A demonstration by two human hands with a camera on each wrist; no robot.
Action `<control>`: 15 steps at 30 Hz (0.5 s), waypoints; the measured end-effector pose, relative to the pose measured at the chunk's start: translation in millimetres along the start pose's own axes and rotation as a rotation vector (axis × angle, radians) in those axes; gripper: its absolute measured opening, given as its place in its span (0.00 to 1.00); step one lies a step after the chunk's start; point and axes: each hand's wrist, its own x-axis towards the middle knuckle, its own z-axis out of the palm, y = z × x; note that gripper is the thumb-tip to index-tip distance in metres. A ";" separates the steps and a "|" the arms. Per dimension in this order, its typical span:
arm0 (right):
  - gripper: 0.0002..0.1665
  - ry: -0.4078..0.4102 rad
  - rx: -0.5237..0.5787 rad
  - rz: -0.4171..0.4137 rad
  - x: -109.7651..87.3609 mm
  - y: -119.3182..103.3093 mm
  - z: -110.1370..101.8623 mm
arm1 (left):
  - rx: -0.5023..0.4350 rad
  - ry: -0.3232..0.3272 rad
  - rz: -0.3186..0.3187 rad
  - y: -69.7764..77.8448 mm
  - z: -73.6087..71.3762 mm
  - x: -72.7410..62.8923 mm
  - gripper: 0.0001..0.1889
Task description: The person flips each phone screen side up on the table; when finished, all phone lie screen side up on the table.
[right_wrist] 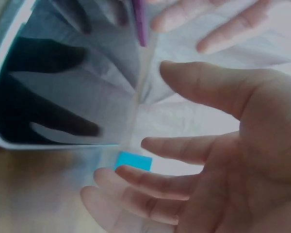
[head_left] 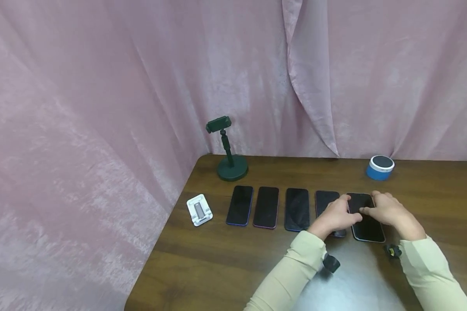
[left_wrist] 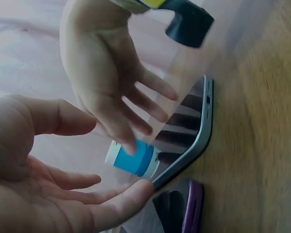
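At the right end of a row of smartphones lies a dark-screened smartphone with a silver edge. My left hand is over its left side, thumb and fingers spread. My right hand is at its right side, fingers loosely extended. Neither hand grips anything. In the left wrist view, a left fingertip is close to the phone's silver edge; whether they touch I cannot tell. The neighbouring phone with a purple edge is partly covered by my left hand in the head view. The phone's screen reflects fingers.
Further left in the row lie a smartphone, another and a blue-edged one. A white tray-like piece lies near the table's left edge. A green phone stand and a blue-and-white round container stand behind; pink curtains hang beyond.
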 end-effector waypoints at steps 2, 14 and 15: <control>0.38 0.030 -0.008 -0.012 -2.3 -2.7 -3.8 | -0.016 0.001 0.032 -2.2 -3.9 2.0 0.28; 0.37 0.237 -0.032 -0.183 -4.5 -49.2 -12.2 | 0.109 -0.019 0.240 -27.7 -47.7 0.3 0.23; 0.37 0.261 -0.037 -0.192 -4.2 -54.3 -12.9 | 0.128 -0.007 0.243 -31.5 -53.0 -1.0 0.23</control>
